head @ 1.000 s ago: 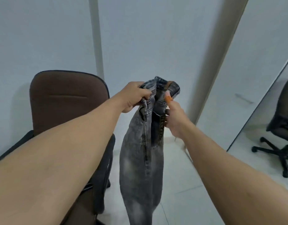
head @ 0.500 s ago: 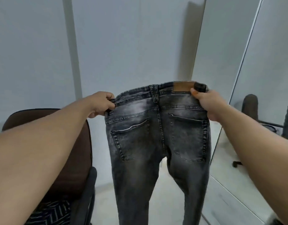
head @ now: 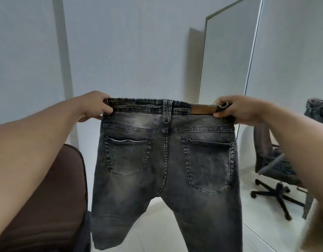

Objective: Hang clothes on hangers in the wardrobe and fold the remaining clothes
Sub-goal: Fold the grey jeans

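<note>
We hold a pair of faded dark-grey denim jeans with a brown leather waistband patch point(head: 166, 160) up in the air in front of us, back pockets facing us, stretched flat by the waistband. Our left hand point(head: 95, 107) pinches the left corner of the waistband, fingers curled over its top edge; our right hand point(head: 237, 110) grips the right corner the same way, just beside the patch. The legs hang freely downward, the left one appearing bent or folded up near the bottom of the view.

We judge the denim fairly heavy for a garment and soft, though stiffer than shirt cloth: it drapes, but the thick waistband and seams hold some shape. It should not slip from a firm pinch, and nothing about it is fragile. The waistband corners look like the best hold, since they carry the weight evenly.

A brown upholstered chair point(head: 48, 206) stands low on our left; a tall wall mirror point(head: 293, 70) on our right reflects an office chair.
</note>
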